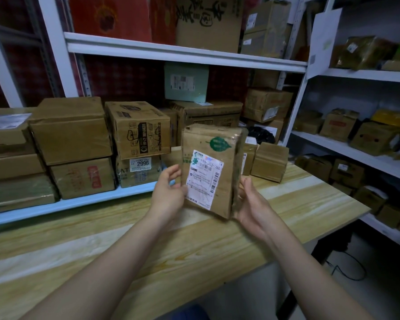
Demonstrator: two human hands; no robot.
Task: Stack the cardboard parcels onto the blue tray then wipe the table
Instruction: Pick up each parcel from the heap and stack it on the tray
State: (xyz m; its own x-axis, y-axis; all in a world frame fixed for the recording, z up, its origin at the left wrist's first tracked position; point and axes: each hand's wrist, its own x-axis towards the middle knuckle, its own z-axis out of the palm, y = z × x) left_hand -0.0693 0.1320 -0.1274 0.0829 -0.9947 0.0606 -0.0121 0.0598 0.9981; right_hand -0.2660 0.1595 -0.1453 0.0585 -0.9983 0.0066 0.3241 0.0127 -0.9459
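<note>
Fingers of your left hand (pixel 169 192) and right hand (pixel 252 203) grip the tall brown taped cardboard parcel (pixel 219 181) by its sides, upright above the wood-grain tabletop's (pixel 194 257) middle. Boxes already sit stacked on the pale blue tray (pixel 83 200) along the far left edge. Small brown cartons (pixel 269 161) near the far right corner remain to be stacked, and so does the wiping.

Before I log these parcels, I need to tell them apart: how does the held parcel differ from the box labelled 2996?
The held parcel stands on end in the air, between the left hand and right hand; the 2996 box sits on the blue tray under a printed box. The held parcel carries a green leaf mark; the 2996 box shows none. Both are brown cardboard with white labels.
</note>
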